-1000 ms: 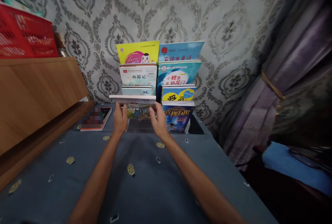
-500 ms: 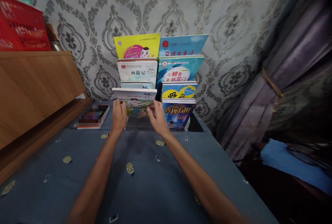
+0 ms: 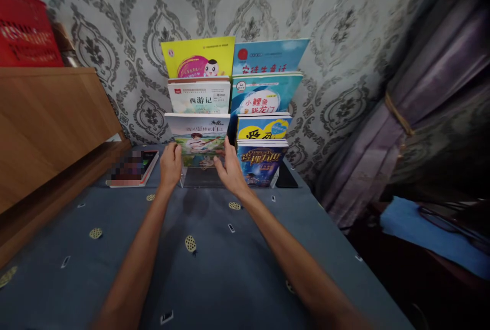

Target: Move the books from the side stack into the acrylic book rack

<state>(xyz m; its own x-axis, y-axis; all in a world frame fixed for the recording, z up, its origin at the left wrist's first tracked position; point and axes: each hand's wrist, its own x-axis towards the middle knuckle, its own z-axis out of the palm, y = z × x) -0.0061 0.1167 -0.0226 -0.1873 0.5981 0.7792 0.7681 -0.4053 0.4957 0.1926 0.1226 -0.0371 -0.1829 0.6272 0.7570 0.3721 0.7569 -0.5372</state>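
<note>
A blue cloth [image 3: 214, 269] spreads beneath the fingers. Beyond the fingertips rise the tiered books [image 3: 264, 95] (two columns, covers facing out). The book [image 3: 197, 133] stands upright between the fingers of both hands, at the front of the left column. A flat book [image 3: 132, 169] lies left of the left fingers. The left hand [image 3: 170, 166] sits at the book's left edge and the right hand [image 3: 229, 169] at its right edge, fingers loosely curled. I cannot tell whether they pinch it.

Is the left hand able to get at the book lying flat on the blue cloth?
Probably yes: the left hand sits at the upright front book, and only bare blue cloth lies between it and the flat book to its left.
</note>
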